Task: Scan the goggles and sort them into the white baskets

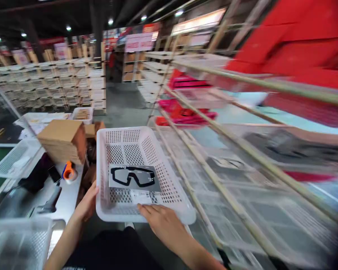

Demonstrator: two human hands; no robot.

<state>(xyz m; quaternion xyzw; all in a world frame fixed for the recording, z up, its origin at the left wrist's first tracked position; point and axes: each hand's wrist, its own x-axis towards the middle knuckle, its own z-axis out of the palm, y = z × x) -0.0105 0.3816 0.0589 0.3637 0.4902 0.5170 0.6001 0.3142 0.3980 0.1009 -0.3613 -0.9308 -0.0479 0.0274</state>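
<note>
A white perforated plastic basket is carried in front of me. My left hand grips its left rim near the front corner. My right hand holds the front rim, fingers reaching over it toward a small white label. Inside lies a flat grey package printed with black goggles.
Metal shelving with white baskets, pink and red goods runs along the right, blurred. A table on the left holds a stack of cardboard, an orange tape dispenser, a black scanner and white baskets. An aisle leads ahead.
</note>
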